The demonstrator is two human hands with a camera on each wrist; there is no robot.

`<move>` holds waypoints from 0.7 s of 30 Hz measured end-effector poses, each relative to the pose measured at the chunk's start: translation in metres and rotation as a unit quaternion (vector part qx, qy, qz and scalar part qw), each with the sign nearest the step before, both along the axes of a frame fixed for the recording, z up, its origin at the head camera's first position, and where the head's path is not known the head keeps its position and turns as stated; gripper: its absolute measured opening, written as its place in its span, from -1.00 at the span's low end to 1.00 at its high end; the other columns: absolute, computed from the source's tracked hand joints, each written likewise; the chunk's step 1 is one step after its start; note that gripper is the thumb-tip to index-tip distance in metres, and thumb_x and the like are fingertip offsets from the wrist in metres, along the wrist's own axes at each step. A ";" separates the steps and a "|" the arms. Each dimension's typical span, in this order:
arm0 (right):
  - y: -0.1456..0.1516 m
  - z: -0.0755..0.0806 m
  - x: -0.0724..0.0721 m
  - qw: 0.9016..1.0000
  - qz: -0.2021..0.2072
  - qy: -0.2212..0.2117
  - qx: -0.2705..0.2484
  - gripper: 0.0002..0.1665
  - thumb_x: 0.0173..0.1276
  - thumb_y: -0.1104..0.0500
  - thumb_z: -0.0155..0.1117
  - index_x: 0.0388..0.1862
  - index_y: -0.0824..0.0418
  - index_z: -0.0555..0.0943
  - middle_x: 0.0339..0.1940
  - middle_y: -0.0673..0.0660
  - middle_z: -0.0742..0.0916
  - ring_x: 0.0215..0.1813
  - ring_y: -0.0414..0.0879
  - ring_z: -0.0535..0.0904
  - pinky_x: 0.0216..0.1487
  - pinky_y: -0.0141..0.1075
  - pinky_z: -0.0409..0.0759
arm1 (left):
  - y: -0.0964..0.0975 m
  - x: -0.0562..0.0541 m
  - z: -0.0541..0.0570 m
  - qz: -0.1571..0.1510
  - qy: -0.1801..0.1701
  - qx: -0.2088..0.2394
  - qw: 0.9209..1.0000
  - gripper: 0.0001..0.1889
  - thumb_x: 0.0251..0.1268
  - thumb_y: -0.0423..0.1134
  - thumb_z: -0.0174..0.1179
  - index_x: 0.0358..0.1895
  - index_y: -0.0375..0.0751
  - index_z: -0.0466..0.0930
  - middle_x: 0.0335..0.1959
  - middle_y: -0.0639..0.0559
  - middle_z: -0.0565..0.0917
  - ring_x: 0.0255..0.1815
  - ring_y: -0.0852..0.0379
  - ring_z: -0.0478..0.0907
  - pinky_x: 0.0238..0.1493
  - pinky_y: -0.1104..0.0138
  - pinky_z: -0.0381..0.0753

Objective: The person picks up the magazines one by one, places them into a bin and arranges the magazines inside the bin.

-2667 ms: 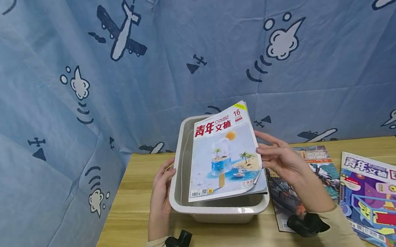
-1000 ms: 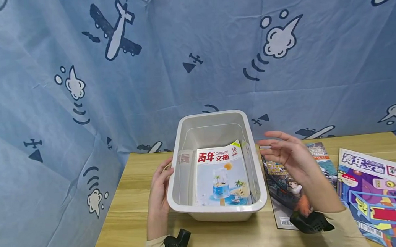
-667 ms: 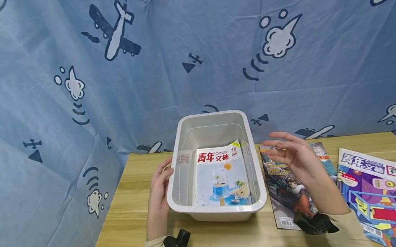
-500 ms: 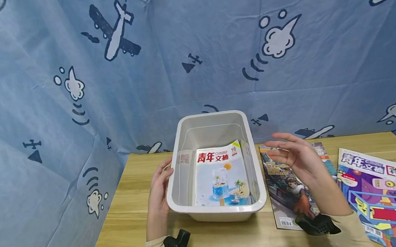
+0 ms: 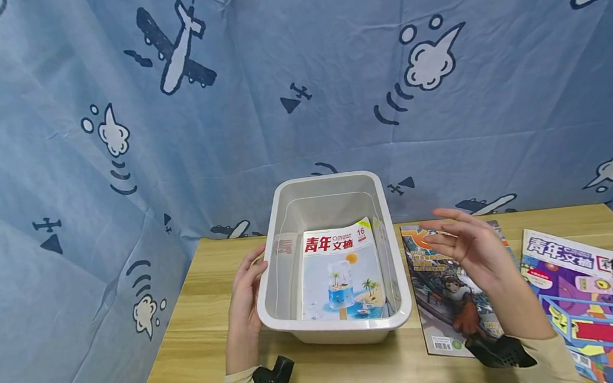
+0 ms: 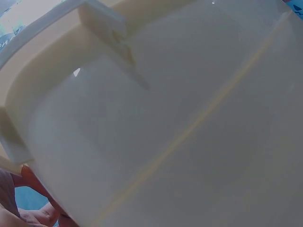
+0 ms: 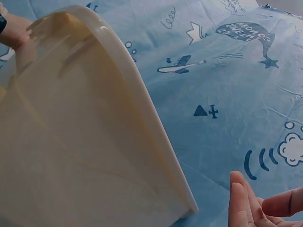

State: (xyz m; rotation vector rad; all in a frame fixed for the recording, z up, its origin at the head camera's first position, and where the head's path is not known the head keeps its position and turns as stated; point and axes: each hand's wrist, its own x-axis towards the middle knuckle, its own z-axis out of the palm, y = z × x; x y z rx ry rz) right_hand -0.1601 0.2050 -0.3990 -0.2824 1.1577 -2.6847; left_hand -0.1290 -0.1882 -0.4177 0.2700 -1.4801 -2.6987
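Observation:
A pale grey plastic bin (image 5: 343, 335) stands on the wooden table, and a magazine (image 5: 318, 279) with red lettering and an ice-lolly picture lies face up inside it. My left hand (image 5: 245, 296) rests against the bin's left side, fingertips right at the outer rim; in the left wrist view, part of its fingers (image 6: 35, 182) shows by the rim. To the right of the bin, my right hand (image 5: 476, 254) hovers with relaxed fingers, holding nothing. Below it lies a dark comic-style magazine (image 5: 437, 301), partly hidden by the hand and wrist.
Farther right lies a magazine with a purple and yellow cover (image 5: 585, 290), its lower part cut off by the frame. A blue curtain (image 5: 300, 97) printed with planes and clouds hangs behind the wooden table (image 5: 205, 341). Both wrists carry black devices (image 5: 273, 375).
The ice-lolly magazine, held over the bin by the right hand earlier, now lies on the bin's bottom. My right hand let go and drifted right; the left hand stayed at the bin.

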 end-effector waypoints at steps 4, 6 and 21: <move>0.005 -0.003 0.001 1.000 0.005 0.000 -0.012 -0.53 0.64 0.48 -0.25 0.07 0.34 0.67 -0.05 0.32 0.80 -0.21 0.13 0.81 -0.10 -0.13 0.77 | 0.000 0.000 0.000 0.000 -0.001 0.001 1.000 -0.69 0.50 -0.48 -0.03 0.16 -0.22 0.60 -0.02 -0.07 0.68 -0.18 0.16 0.71 -0.17 0.37 0.73; 0.007 -0.005 0.001 1.000 0.004 0.003 -0.011 -0.51 0.64 0.48 -0.26 0.07 0.34 0.68 -0.05 0.32 0.80 -0.21 0.13 0.81 -0.09 -0.12 0.76 | 0.000 0.000 0.001 0.000 -0.002 0.003 1.000 -0.68 0.51 -0.48 -0.03 0.18 -0.23 0.58 -0.02 -0.07 0.68 -0.18 0.16 0.71 -0.17 0.37 0.73; 0.029 -0.014 0.000 1.000 -0.013 0.020 -0.013 -0.50 0.69 0.43 -0.30 0.07 0.34 0.67 -0.05 0.31 0.79 -0.16 0.16 0.81 -0.12 -0.16 0.77 | -0.001 0.000 0.002 -0.005 -0.002 0.006 1.000 -0.70 0.53 -0.47 -0.04 0.15 -0.21 0.59 -0.06 -0.07 0.70 -0.18 0.16 0.71 -0.16 0.36 0.73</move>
